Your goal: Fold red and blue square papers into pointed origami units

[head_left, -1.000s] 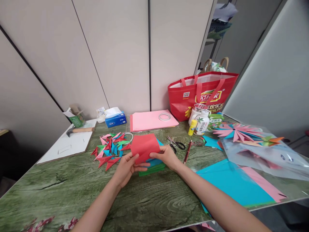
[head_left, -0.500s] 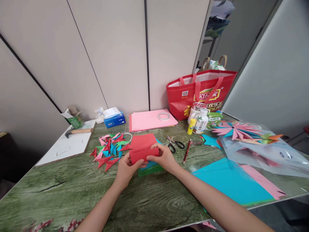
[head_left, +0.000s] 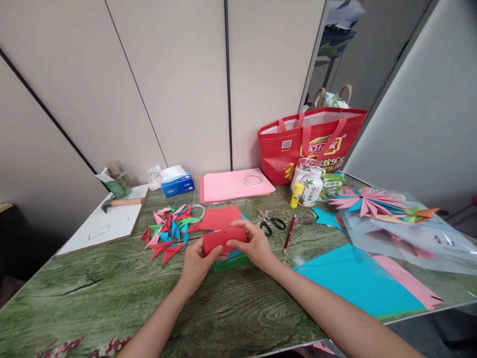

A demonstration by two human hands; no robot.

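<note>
A folded piece of red paper [head_left: 219, 238] is held up between my two hands, its crease running lengthwise. My left hand [head_left: 203, 261] pinches its left end, thumb in front and fingers behind. At the right end my right hand [head_left: 251, 242] grips it, thumb on the front face and fingers over the top. Behind and below it lies a stack of paper squares, with a red sheet [head_left: 221, 217] on top and green sheets [head_left: 233, 263] showing underneath. Left of the stack is a heap of folded paper pieces [head_left: 171, 231] in red, pink, blue and green.
Scissors [head_left: 271, 222], a pencil [head_left: 289, 234] and a glue stick [head_left: 296, 195] lie or stand to the right. Blue paper [head_left: 361, 283] covers the right front. Farther back are a red bag [head_left: 279, 159], pink sheets [head_left: 223, 185], a tissue box [head_left: 178, 185] and a hammer [head_left: 124, 201].
Both hands still hold the red paper. It has shifted very slightly to the right, and its upper layer looks folded down more evenly.
</note>
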